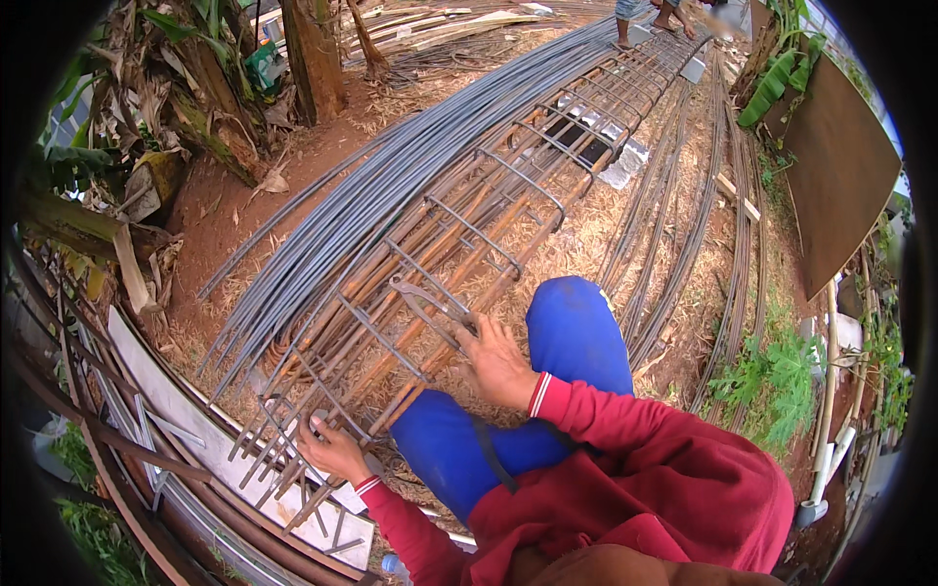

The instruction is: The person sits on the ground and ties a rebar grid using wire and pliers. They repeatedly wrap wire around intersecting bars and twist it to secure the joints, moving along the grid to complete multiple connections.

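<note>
A long cage of rusty rebar with square stirrups runs away from me, its near end beside my knees. My right hand is closed round the handles of a pair of steel pincers, whose jaws lie over the cage bars. At the near end of the cage, my left hand is closed against the bar ends, thumb up. What its fingers grip is hidden among the bars and stirrups.
Grey rebar lies bundled left of the cage; more thin rods lie to its right. A co-worker's legs show at the far end. A brown board leans at right. Banana trunks stand back left; a white plank lies near left.
</note>
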